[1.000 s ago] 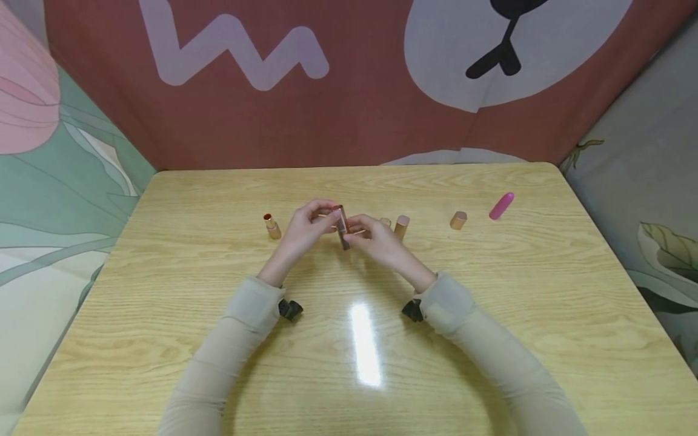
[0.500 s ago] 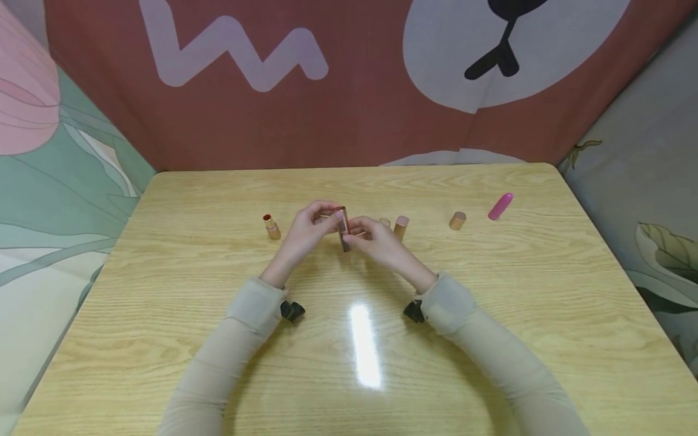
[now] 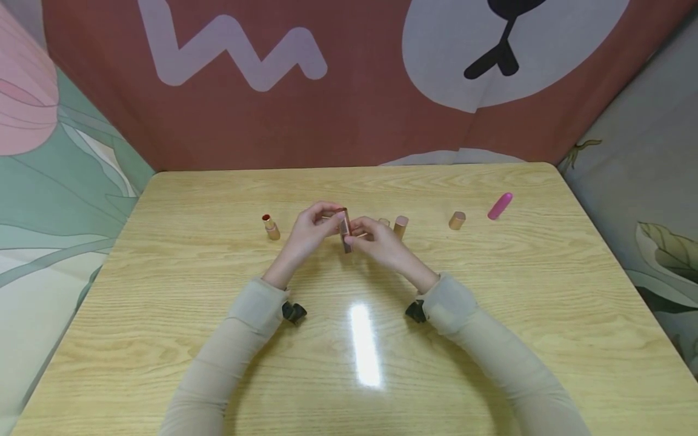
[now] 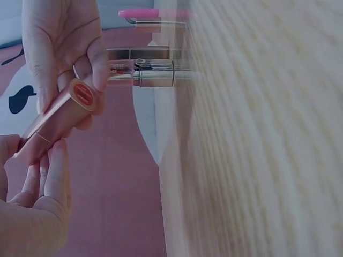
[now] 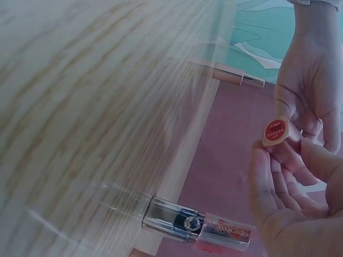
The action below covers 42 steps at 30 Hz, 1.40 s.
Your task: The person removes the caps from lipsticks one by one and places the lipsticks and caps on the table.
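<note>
A closed rose-gold lipstick (image 3: 345, 229) is held upright, slightly tilted, between both hands over the middle of the table. My left hand (image 3: 309, 231) pinches its upper end between thumb and fingers. My right hand (image 3: 383, 241) grips the lower end; the red round label on the base (image 5: 276, 130) shows in the right wrist view. In the left wrist view, the lipstick (image 4: 59, 120) has a thin seam between its two parts. Left of the hands stands an uncapped lipstick (image 3: 271, 228) with a gold neck and a dark red top.
Behind my right hand stand a clear-and-silver lip gloss tube (image 5: 225, 233), partly hidden, and a brown-gold tube (image 3: 400, 226). Further right are a short gold-brown tube (image 3: 457, 220) and a bright pink tube (image 3: 500, 206). The wooden table (image 3: 436, 375) meets a printed cloth behind.
Both hands keep their hold on the lipstick. The left hand and the lipstick have shifted very slightly right and towards the person; the standing items are unmoved.
</note>
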{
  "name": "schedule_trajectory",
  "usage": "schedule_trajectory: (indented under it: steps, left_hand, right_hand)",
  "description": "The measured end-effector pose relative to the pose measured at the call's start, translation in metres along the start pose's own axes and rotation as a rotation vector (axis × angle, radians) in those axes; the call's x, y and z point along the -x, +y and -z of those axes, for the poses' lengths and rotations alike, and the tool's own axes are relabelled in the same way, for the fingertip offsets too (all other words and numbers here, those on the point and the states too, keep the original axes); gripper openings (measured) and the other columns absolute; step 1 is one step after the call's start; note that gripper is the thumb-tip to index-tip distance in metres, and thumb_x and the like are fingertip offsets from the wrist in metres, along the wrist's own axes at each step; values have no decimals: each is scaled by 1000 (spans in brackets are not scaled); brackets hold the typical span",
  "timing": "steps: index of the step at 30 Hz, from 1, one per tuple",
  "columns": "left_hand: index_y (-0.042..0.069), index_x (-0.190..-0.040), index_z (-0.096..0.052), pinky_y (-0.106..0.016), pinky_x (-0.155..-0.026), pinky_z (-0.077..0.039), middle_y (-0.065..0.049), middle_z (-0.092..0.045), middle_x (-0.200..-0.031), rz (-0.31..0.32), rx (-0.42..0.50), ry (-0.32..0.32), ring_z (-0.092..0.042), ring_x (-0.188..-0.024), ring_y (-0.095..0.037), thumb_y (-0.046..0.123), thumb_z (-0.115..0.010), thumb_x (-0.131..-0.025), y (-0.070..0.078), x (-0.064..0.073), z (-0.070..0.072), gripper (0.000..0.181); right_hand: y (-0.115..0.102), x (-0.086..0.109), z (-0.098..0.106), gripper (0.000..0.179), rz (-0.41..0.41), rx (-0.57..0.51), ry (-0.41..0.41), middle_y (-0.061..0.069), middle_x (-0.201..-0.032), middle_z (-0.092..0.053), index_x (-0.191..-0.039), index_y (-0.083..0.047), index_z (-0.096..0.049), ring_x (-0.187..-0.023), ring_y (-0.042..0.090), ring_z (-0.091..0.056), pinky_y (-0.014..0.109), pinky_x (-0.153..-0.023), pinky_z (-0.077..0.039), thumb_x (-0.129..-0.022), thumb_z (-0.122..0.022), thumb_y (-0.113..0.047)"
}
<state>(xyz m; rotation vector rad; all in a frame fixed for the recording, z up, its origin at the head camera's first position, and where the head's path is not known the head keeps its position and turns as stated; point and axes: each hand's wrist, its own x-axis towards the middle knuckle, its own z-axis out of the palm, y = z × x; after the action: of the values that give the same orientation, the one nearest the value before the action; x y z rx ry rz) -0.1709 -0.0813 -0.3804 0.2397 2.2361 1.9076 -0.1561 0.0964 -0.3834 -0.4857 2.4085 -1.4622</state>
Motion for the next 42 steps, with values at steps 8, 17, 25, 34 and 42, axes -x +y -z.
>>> schedule_trajectory:
  steps: [8, 17, 25, 34, 42]
  left_hand:
    - [-1, -120, -58, -34, -85, -58, -6, -59, -102, 2, -5, -1, -60, -80, -7, 19, -57, -97, -2, -1, 0, 31]
    - [-3, -121, -56, -31, -84, -58, -8, -59, -103, 5, 34, -10, -61, -82, -8, 19, -57, -97, -4, 1, 1, 32]
    - [0, -129, -53, -29, -90, -55, -18, -59, -118, 8, 83, 8, -63, -94, -9, 17, -57, -96, -2, -1, -1, 37]
    - [0, -132, -50, -31, -94, -53, -20, -57, -126, 28, 42, -27, -61, -110, -24, 14, -60, -94, 0, -1, -1, 41]
    - [2, -132, -49, -37, -97, -52, -18, -56, -125, 15, 35, 3, -61, -111, -28, 15, -58, -96, -1, 0, -3, 39]
  right_hand:
    - [2, 0, 0, 32, 12, -7, -18, 20, -120, -62, -123, 2, -55, -112, 31, -59, 41, -96, -51, -96, -58, -15]
    - [4, -1, -1, 31, 24, -25, -14, 21, -120, -61, -122, 4, -54, -112, 32, -59, 40, -94, -52, -96, -57, -12]
    - [1, 0, 1, 35, 16, -5, 20, 20, -121, -62, -125, 3, -53, -113, 32, -59, 41, -96, -51, -96, -57, -16]
    - [-3, 1, 4, 34, 15, -33, 34, 22, -119, -62, -124, 5, -54, -106, 34, -64, 39, -90, -55, -96, -57, -15]
    - [-1, 0, 3, 36, 24, -46, 29, 22, -122, -60, -126, 6, -52, -107, 35, -63, 38, -91, -55, -97, -56, -14]
